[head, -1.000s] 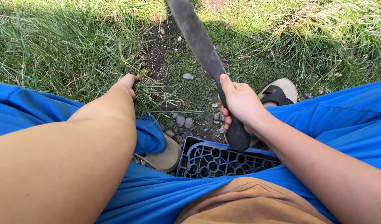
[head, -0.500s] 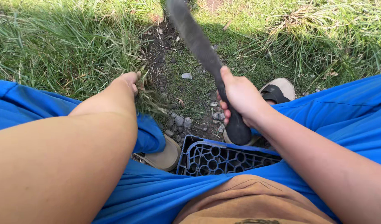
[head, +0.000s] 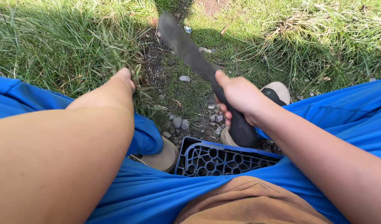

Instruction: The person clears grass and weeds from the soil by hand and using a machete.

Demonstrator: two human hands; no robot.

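Right hand [head: 237,96] fist-gripped on machete [head: 186,49], blade angled up-left over grass; left hand [head: 124,79], arm outstretched, clutches grass tuft [head: 128,58] left of blade

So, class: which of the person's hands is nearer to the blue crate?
Right. The right hand grips the knife handle just above the blue crate; the left hand holds a grass tuft further up-left.

No labels, signs or screens found in view. One possible item of packaging: a small pale blue-white scrap [head: 188,29] lying on the bare soil at the far edge of the ground, just beside the tip of the dark blade; too small to tell whether it is a wrapper. No other packages found.
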